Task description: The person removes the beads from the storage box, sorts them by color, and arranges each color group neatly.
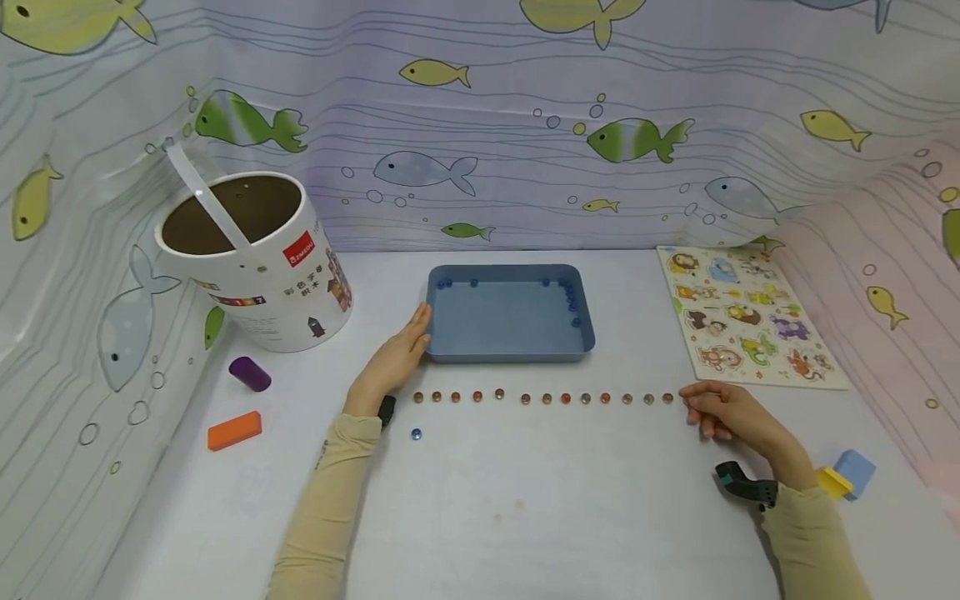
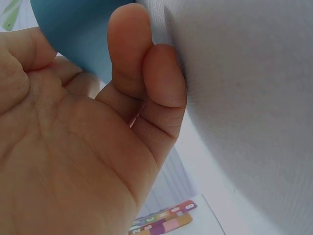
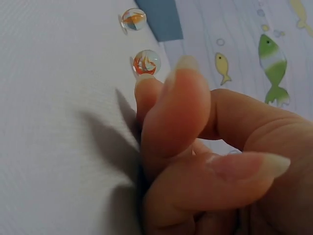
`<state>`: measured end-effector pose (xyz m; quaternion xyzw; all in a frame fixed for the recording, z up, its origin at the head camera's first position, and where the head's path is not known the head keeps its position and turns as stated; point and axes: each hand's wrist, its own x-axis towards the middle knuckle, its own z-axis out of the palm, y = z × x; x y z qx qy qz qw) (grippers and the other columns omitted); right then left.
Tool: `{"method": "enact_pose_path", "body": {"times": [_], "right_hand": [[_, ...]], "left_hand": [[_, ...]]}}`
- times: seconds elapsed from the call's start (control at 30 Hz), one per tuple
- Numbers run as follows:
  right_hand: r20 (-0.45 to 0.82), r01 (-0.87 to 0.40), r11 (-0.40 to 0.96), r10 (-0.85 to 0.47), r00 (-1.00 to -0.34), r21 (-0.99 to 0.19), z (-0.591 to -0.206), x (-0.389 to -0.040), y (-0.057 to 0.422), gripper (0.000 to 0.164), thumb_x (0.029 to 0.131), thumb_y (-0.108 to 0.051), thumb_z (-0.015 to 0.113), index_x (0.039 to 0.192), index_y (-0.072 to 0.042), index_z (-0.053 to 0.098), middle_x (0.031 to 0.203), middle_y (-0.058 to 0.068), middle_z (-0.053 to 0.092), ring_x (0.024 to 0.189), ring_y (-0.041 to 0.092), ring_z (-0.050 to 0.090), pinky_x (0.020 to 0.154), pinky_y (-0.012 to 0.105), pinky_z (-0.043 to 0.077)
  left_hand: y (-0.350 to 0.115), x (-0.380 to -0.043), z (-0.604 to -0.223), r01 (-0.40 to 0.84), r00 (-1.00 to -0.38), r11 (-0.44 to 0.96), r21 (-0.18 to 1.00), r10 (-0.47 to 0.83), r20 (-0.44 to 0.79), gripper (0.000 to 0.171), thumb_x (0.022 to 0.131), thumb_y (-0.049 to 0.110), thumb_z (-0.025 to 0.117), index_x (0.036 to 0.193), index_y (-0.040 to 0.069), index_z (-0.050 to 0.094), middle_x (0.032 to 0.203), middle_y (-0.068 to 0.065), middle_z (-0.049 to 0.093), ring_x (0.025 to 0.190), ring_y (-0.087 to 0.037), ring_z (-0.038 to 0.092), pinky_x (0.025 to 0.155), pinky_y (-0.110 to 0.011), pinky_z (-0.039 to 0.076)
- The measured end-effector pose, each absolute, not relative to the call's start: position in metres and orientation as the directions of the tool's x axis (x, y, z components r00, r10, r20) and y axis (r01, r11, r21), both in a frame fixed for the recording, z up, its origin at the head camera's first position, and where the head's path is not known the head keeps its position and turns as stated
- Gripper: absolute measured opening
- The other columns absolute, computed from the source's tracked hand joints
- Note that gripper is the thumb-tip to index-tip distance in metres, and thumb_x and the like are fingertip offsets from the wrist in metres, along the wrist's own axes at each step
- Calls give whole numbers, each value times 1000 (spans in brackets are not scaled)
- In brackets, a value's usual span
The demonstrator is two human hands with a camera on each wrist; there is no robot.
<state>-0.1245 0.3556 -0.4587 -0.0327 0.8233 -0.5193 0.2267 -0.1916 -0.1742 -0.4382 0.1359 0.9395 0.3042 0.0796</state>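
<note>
In the head view a row of small glass marbles (image 1: 566, 398), some with orange swirls, runs across the white table. My right hand (image 1: 738, 417) is at its right end, fingers loosely bent. In the right wrist view one fingertip meets or nearly meets an orange-swirled marble (image 3: 146, 62), with another marble (image 3: 133, 19) beyond. No held thing shows, though the fingers hide part of the gap. My left hand (image 1: 393, 360) lies along the left side of a blue-grey tray (image 1: 510, 357), fingers extended against its wall. Several dark blue marbles (image 1: 567, 296) lie inside the tray.
One blue marble (image 1: 416, 434) lies below the row. A white bucket (image 1: 300, 292), a purple cylinder (image 1: 250, 374) and an orange block (image 1: 235, 431) stand left. On the right are an animal picture board (image 1: 750, 317), a blue block (image 1: 855, 473) and a yellow block (image 1: 832, 482).
</note>
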Motion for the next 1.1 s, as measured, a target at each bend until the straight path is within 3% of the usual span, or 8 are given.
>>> {"method": "enact_pose_path", "body": {"times": [0.2,0.33,0.47,0.57,0.7,0.8,0.93,1.1], "right_hand": [[-325,193,463,-224,-919,-865,-450,-123,358,40,103,-29,47,128,3,51,75,-7,61,54,4,50,44,22,42],[-213,121,429,-174,-961,-895,-434,-133,351,27,103,-29,46,120,-10,57,72,-7,60,55,7,50,46,28,41],[-112,16,374,-237,-965,-927,-415,-155,323,16,103,-24,48,113,-19,59,77,-5,62,63,9,56,55,27,49],[-80,-33,345,-308,-948,-938,-403,-175,291,16,103,-22,49,113,-16,60,83,-6,63,72,11,60,64,24,55],[-72,-61,314,-396,-915,-947,-398,-205,238,32,102,-21,49,122,4,55,88,-6,63,86,14,65,79,21,57],[-111,-33,304,-442,-890,-952,-403,-222,204,41,103,-20,48,129,11,50,92,-5,64,95,17,65,89,26,56],[-188,37,336,-429,-884,-941,-411,-235,174,42,103,-22,46,132,9,50,96,0,65,99,24,61,92,36,50],[-266,118,391,-351,-898,-913,-418,-245,156,41,104,-24,44,133,3,54,96,-1,64,99,25,57,84,33,44]], "left_hand": [[-172,-192,-439,207,-947,771,602,312,-74,56,107,23,31,156,9,9,164,-7,4,150,-32,16,123,-49,17],[-173,-191,-438,209,-948,776,595,310,-71,56,107,23,31,156,9,9,164,-8,4,150,-33,16,122,-49,18],[-174,-191,-437,210,-949,774,598,309,-66,56,107,24,31,156,9,10,164,-8,5,149,-33,17,122,-50,18],[-175,-192,-439,214,-948,773,597,312,-65,56,107,24,30,156,9,9,164,-9,4,149,-34,17,122,-50,18],[-176,-193,-442,212,-950,771,600,306,-58,56,107,23,31,156,8,10,164,-9,5,149,-34,18,122,-51,19],[-175,-193,-444,206,-951,765,611,303,-58,56,107,23,31,156,9,10,164,-7,5,149,-33,18,122,-50,18],[-174,-192,-444,206,-950,764,612,307,-63,56,107,24,31,156,10,10,164,-7,5,149,-33,18,122,-50,18],[-177,-191,-442,212,-952,772,599,301,-50,55,107,25,31,156,10,11,164,-7,6,148,-34,20,121,-50,20]]}}
